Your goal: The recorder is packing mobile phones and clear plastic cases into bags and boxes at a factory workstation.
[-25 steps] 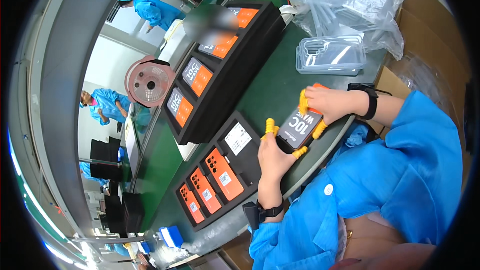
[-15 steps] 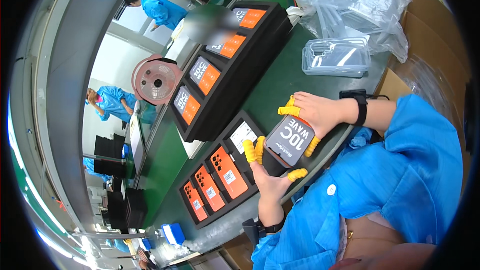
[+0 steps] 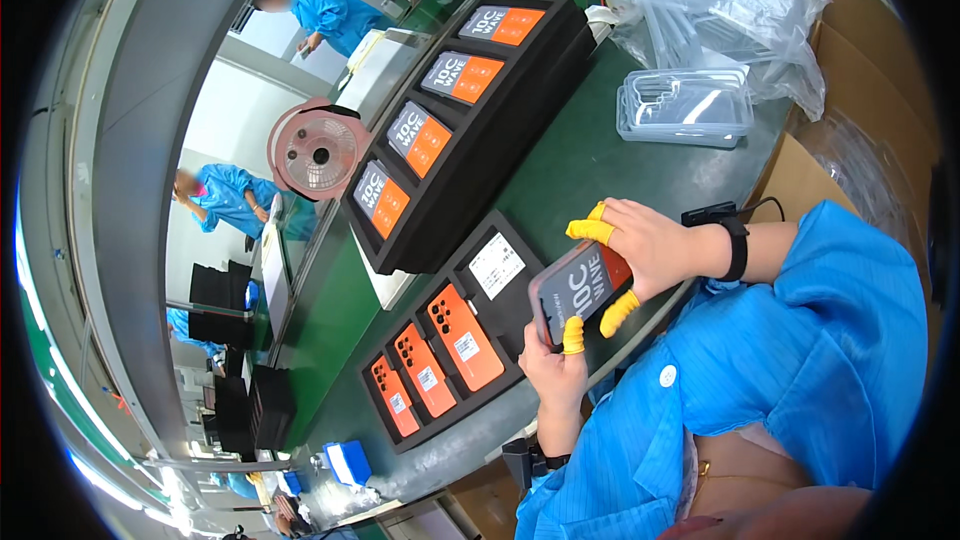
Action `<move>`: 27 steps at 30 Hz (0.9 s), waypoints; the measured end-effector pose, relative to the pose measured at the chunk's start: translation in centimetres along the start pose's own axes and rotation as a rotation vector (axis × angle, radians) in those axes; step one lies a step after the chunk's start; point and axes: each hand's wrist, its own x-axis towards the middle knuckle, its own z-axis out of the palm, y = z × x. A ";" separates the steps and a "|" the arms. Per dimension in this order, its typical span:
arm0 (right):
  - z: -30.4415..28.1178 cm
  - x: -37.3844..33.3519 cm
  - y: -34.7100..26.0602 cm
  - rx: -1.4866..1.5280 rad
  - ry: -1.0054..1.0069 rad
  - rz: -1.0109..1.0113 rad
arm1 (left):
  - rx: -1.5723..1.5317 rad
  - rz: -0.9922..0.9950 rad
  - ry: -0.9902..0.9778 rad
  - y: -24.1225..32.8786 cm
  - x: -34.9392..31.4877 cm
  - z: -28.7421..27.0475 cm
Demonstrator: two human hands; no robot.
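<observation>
A smartphone (image 3: 574, 292), its front covered by a grey and orange printed film, is tilted up between my two hands. My left hand (image 3: 556, 372) pinches its near-left end, yellow finger cots on its fingers. The far-right end is gripped by my right hand (image 3: 655, 248), also in yellow finger cots, with fingers and thumb on opposite edges. Just left of the phone lies a black foam tray (image 3: 520, 308). In its slots several orange phones (image 3: 465, 338) lie back up, bearing small white labels. A larger white label (image 3: 497, 264) shows in the tray's far end.
Beyond the tray stands a stack of black foam trays (image 3: 500, 130), its top one holding several film-covered phones. Clear plastic cases (image 3: 685, 108) and a clear bag (image 3: 730, 10) lie at the far right. A pink fan (image 3: 318, 152), a blue box (image 3: 347, 464) and co-workers in blue are on the left.
My left hand has moved from beside the phone onto its near-left end. The phone is now lifted and tilted, with my right hand still on it.
</observation>
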 end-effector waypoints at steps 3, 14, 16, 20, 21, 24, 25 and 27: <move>1.0 0.6 1.6 0.034 -0.114 0.063 | 0.051 0.036 0.017 -0.6 -0.1 0.0; 0.5 1.5 -0.6 0.542 -0.110 0.413 | -0.578 -0.089 -0.399 -0.8 0.6 -0.7; 1.7 2.2 -2.0 0.925 0.018 0.496 | -0.096 -0.062 -0.565 -2.7 -0.1 0.2; 4.0 2.8 -3.2 1.245 0.216 0.432 | -0.136 -0.102 -0.278 -2.0 -0.2 0.5; 3.7 2.7 -3.5 1.208 0.188 0.452 | -0.140 -0.100 -0.286 -2.0 -0.4 0.5; 4.4 2.5 -3.4 1.210 0.184 0.434 | -0.092 -0.077 -0.178 -1.8 -1.2 0.6; 4.6 2.5 -3.5 1.086 0.194 0.341 | -0.089 -0.078 -0.176 -1.9 -1.5 0.7; 4.6 2.6 -3.6 0.964 0.205 0.250 | -0.031 -0.003 -0.029 -2.0 -1.8 0.8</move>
